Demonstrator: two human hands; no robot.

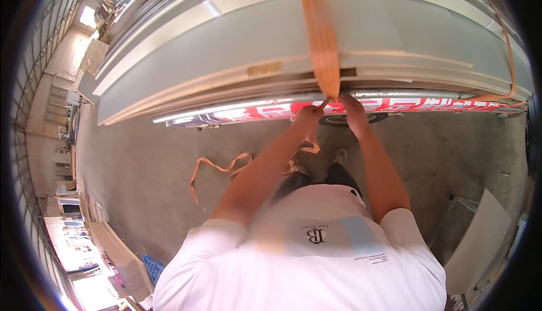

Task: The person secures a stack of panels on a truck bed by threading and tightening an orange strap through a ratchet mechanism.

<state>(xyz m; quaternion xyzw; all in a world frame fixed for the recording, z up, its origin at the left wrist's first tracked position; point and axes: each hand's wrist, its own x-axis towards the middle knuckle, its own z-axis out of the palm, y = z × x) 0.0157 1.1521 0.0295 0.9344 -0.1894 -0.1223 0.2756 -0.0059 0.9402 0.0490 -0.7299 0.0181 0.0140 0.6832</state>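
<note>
A wide orange webbing strap [320,34] runs down over a stack of pale boards [231,57] and bunches up at the metal rail along the load's near edge. My left hand [307,118] is closed on the strap just below and left of this bunched end. Close on the other side, my right hand [353,113] has its fingers curled against the strap's lower end at the rail [237,108]. Slight blur and the fingers hide the exact grip and any buckle there. The strap's loose tail [223,168] hangs below my left hand and lies in loops on the floor.
Below the rail runs a red panel with white markings [271,112], with a wheel [361,119] under it. A second orange strap [512,62] crosses the load at right. A pale board [480,243] leans at lower right; stacked panels [121,254] stand at lower left.
</note>
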